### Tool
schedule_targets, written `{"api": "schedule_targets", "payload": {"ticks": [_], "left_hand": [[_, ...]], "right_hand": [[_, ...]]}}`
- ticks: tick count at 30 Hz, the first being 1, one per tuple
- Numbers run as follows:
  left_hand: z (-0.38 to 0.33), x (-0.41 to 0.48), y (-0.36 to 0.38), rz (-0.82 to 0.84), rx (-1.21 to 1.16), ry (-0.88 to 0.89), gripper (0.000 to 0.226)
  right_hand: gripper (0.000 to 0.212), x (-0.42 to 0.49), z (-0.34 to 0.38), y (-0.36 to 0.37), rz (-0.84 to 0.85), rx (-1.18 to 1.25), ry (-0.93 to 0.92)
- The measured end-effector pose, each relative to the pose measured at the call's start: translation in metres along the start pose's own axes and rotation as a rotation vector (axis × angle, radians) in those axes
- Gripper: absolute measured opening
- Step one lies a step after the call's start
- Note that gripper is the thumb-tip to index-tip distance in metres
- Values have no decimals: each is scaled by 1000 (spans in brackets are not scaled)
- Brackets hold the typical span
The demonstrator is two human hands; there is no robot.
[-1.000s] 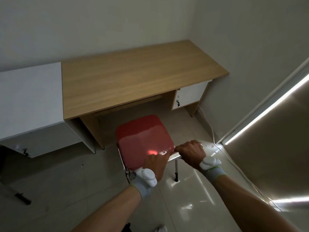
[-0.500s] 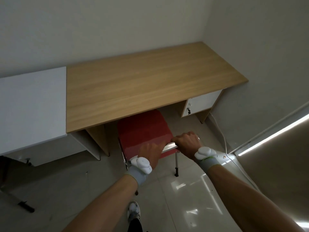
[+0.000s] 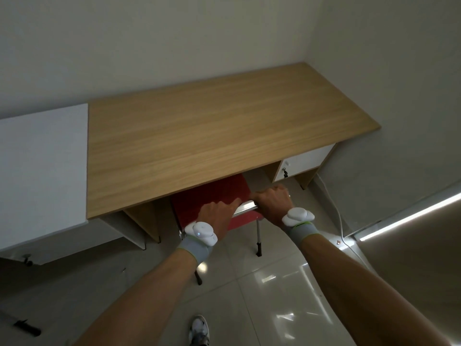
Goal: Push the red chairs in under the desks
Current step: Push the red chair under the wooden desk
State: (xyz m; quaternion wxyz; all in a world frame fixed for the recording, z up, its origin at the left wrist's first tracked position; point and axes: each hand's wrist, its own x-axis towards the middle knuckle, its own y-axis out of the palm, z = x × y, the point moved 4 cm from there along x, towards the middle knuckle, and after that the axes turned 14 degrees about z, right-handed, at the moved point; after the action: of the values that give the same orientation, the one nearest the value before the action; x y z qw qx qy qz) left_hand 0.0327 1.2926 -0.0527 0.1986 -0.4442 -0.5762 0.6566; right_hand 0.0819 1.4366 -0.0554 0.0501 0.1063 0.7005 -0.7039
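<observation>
the red chair (image 3: pixel 212 193) sits partly under the wooden worktop (image 3: pixel 219 143), backrest rail outside. the left hand (image 3: pixel 217 213) lies on the rail; the right hand (image 3: pixel 272 201) is clenched around it. risk: knuckles pinched against the worktop edge; a skewed push drives the frame into the drawer unit (image 3: pixel 303 163).

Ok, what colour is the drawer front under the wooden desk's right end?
White, with a small dark lock; the drawer front shows in the head view, the only one here.

both arms outstretched, hands (image 3: pixel 270 204) gripping
</observation>
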Motion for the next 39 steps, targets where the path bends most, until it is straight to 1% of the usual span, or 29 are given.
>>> {"api": "schedule_targets", "payload": {"ticks": [6,10,12,17,20,23,25,27,28,30,32,33,35,38,39], "left_hand": [[17,23,-11,-23,-24,24,47],[30,35,-21,-38,-27,52,47],[38,41,-21,-48,-29,60,47],[42,52,-23,-54,-10,95,46],[47,53,-23,-33,-15,116,46],[49,48,-26,-42,-135,115,45],[53,41,-30,-50,-203,103,52],[66,27,-36,-80,-174,110,64],[75,20,-41,-80,-143,99,64],[90,10,-52,-47,-128,89,48],[111,-10,-63,-6,-153,65,31],[120,-22,-71,10,-145,40,27],[131,-40,-78,32,-152,2,23],[141,-84,-90,-6,-163,-73,24],[142,-90,-86,-9,-171,-68,24]], "right_hand": [[10,29,-10,-5,20,4,16],[11,47,-14,-13,-25,60,4],[13,56,-13,-16,-43,44,2],[19,64,-17,-17,-67,49,40],[18,67,-12,-19,-63,34,75],[26,63,-7,-21,-48,60,115],[34,64,-7,-24,-14,47,128],[45,62,-4,-29,22,25,108],[49,60,-2,-34,13,20,93],[53,56,-2,-35,10,26,76],[48,47,10,-43,-3,49,41],[44,44,17,-51,-12,54,18],[37,40,29,-58,-15,89,-18],[29,25,53,-78,-4,118,-92],[26,23,57,-79,-2,130,-107]]}}
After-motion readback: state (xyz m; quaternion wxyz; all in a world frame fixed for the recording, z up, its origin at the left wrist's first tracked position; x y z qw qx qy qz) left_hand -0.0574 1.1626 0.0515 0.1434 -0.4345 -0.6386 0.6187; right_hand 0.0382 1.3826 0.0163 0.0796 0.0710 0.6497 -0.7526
